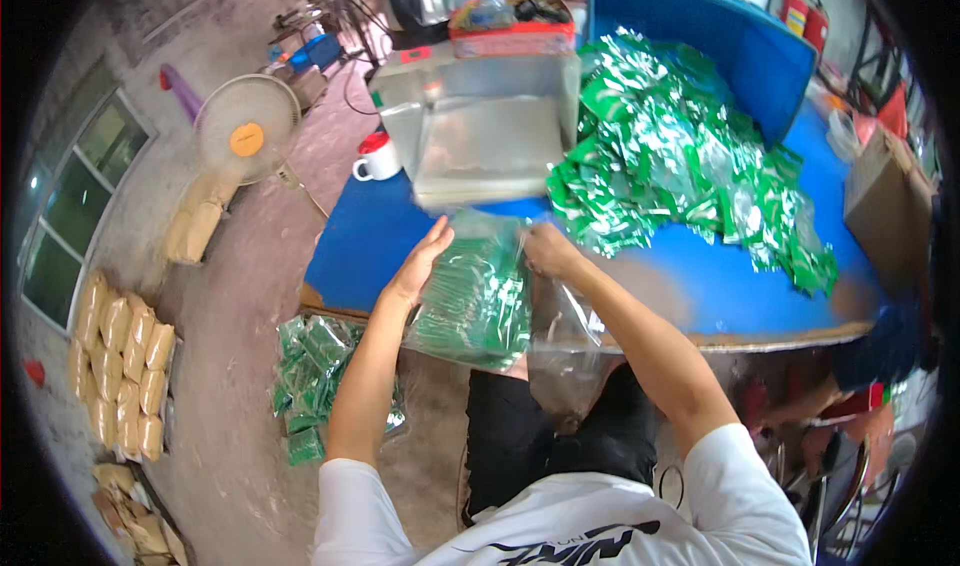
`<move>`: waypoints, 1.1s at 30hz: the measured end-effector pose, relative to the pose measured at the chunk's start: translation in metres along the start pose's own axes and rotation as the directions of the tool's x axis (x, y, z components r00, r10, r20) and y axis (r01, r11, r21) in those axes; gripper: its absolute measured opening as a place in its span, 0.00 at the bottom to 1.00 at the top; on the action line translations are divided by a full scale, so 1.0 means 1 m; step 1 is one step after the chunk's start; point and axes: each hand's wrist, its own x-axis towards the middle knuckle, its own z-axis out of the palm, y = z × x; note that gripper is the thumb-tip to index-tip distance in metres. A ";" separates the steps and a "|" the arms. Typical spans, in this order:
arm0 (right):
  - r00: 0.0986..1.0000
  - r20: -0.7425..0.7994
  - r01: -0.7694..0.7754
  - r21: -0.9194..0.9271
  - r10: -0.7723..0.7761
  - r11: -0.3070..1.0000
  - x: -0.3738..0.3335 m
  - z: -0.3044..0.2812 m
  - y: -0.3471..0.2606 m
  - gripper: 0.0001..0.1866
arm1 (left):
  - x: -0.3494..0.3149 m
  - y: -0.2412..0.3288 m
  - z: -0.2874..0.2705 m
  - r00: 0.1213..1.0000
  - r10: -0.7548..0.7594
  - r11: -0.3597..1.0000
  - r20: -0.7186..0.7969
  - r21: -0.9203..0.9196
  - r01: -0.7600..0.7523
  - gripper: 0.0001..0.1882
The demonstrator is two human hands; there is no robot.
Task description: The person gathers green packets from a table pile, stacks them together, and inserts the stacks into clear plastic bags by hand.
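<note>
Over the table's near edge, above my lap, I hold a clear plastic bag [472, 291] packed with rows of flat green packets. My left hand [418, 266] is at its left side, gripping its edge. My right hand [548, 251] is closed in a fist at its upper right corner, pinching the plastic. Beneath the right hand hangs a loose, see-through plastic bag [570, 331]; whether that hand holds it too is hard to tell. A heap of shiny green packets [660, 156] spreads across the blue table [370, 231] to the right.
A tipped blue bin [720, 31] backs the heap. A metal tray [490, 151] and a white mug with red lid [377, 156] stand beyond my hands. Filled green bags [315, 366] lie on the floor at left, with a fan [247, 131] and stacked tan sacks [120, 366] farther off. A cardboard box [885, 201] sits right.
</note>
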 end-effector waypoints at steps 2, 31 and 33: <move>0.955 -0.191 0.129 -0.421 -0.226 0.898 0.001 -0.003 -0.002 0.22 | -0.006 0.005 0.020 0.998 -0.049 0.996 -0.034 0.079 0.051 0.46; 0.972 -0.209 0.218 0.630 -0.108 0.745 -0.035 0.002 0.036 0.12 | -0.064 0.000 0.011 0.996 0.092 0.915 0.021 0.393 -0.092 0.54; 0.997 0.006 0.068 0.450 -0.080 0.890 -0.072 -0.022 0.026 0.13 | -0.065 -0.006 0.019 0.993 0.098 0.916 -0.064 0.396 -0.065 0.52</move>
